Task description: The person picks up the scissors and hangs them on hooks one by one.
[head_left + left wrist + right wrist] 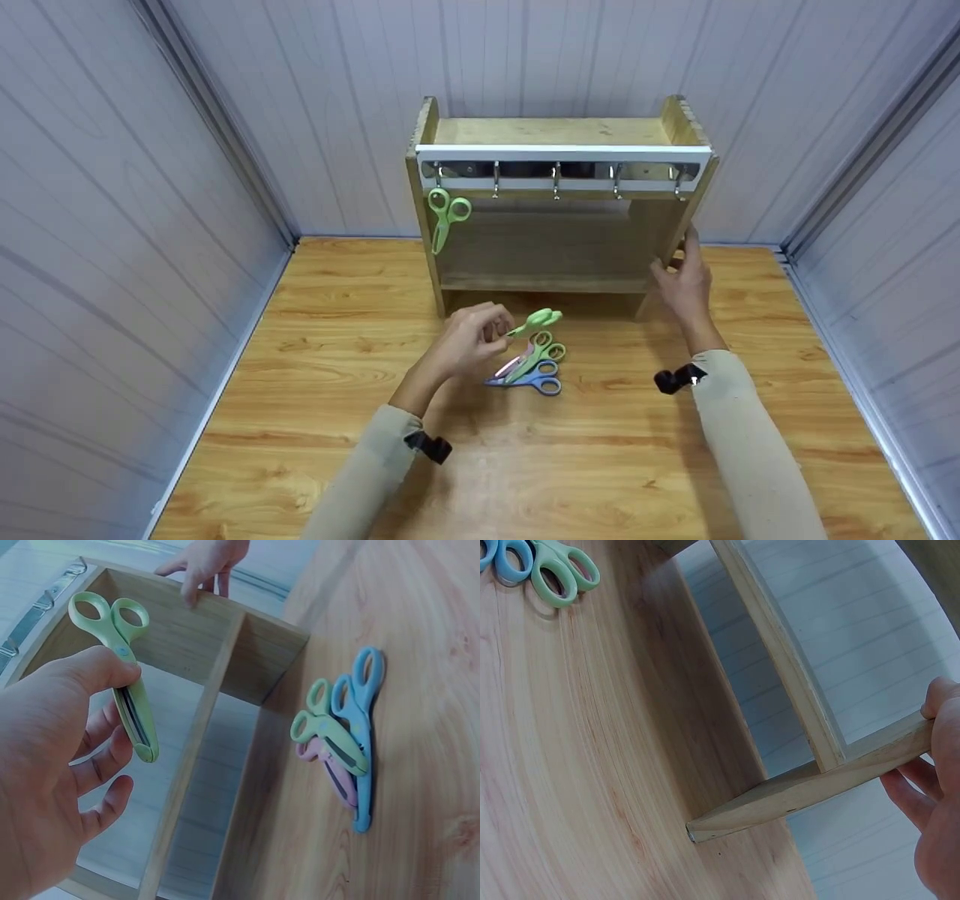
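Note:
My left hand (474, 339) pinches a pair of light green scissors (112, 634) between thumb and fingers, handles pointing away from the palm. Below it on the floor lies a small pile: green scissors (330, 731), pink scissors (335, 772) and blue scissors (363, 735), overlapping. My right hand (684, 283) grips the right side panel of a wooden shelf rack (810, 791), thumb on the front side and fingers behind. Another pair of light green scissors (442, 225) hangs by a handle loop from the leftmost hook on the rack's front.
A white rail (525, 154) with several metal hooks (556, 180) runs along the rack's top front. The rack stands on a wood-grain surface (585, 465) near the back panelled wall (360, 112). Panelled walls also rise at left and right.

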The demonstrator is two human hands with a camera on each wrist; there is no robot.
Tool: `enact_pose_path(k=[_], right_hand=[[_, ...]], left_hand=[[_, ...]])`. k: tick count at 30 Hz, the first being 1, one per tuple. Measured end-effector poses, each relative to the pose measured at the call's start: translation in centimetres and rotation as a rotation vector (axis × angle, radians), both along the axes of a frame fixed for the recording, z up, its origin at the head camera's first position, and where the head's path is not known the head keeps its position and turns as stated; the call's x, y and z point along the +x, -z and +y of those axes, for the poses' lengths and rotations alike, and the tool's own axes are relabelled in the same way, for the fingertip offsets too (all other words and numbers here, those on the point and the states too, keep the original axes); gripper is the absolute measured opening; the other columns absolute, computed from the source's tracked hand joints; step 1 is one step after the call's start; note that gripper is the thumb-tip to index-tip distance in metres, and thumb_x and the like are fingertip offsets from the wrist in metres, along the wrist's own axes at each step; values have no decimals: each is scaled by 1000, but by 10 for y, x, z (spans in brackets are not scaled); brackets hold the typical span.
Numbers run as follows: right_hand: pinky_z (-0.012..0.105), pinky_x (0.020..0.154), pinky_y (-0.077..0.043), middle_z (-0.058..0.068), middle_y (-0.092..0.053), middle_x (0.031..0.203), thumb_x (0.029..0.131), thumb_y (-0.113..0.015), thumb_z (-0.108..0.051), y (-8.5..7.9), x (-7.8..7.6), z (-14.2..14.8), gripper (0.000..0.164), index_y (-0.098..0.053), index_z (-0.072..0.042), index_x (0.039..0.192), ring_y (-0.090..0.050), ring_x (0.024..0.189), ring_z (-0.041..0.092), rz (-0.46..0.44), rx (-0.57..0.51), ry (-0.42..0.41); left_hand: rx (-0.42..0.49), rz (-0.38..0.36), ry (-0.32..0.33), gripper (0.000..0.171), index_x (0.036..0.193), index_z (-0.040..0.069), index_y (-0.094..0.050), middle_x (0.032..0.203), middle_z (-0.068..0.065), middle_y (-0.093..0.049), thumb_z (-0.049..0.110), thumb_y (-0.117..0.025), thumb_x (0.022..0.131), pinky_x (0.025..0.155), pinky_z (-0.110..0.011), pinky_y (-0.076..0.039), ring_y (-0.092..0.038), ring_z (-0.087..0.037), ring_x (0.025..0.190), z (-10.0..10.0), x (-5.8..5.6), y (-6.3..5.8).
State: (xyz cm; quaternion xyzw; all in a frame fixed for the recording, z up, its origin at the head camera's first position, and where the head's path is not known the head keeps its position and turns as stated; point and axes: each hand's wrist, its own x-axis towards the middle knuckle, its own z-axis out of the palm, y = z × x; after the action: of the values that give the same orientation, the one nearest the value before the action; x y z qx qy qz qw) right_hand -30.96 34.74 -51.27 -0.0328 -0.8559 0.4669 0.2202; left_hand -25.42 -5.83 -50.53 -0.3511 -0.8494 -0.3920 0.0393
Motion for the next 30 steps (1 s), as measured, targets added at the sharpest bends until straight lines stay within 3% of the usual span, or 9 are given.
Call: enact_pose_path(k=[7,14,21,27,30], right_hand=[[12,84,-51,33,-62,156,104,-64,-10,-2,0,0,84,-26,-17,178,-73,128,55,-10,21,15],[3,80,-44,32,-60,158,104,-63,-10,-1,0,-1,85,-24,-17,179,-72,128,54,-6,1,1],[5,80,-44,31,-60,158,104,-64,-13,-1,1,0,85,-24,-18,179,-72,129,55,-27,6,7],[2,77,-43,32,-64,153,103,-64,-8,-1,1,-1,82,-29,-15,177,-75,122,57,25,22,12],[1,77,-43,33,-64,152,104,-64,-7,0,1,-2,81,-30,-14,177,-76,121,58,39,23,10]], left_hand=[[42,5,-10,9,108,5,-75,98,-15,-75,8,-78,99,74,-23,-53,-75,-32,85,-3,-2,-7],[79,30,-36,9,108,5,-75,94,-12,-73,9,-78,100,73,-22,-51,-68,-21,80,-6,-2,-11],[124,35,-44,10,108,3,-74,94,-14,-73,6,-78,99,73,-41,-61,-66,-19,81,-7,-4,-14],[155,27,-51,9,108,4,-74,94,-15,-73,7,-78,100,74,-25,-52,-65,-18,82,-7,-7,-18],[179,32,-49,9,106,3,-74,94,-16,-73,7,-78,99,75,-26,-53,-65,-20,83,-7,-8,-21]])
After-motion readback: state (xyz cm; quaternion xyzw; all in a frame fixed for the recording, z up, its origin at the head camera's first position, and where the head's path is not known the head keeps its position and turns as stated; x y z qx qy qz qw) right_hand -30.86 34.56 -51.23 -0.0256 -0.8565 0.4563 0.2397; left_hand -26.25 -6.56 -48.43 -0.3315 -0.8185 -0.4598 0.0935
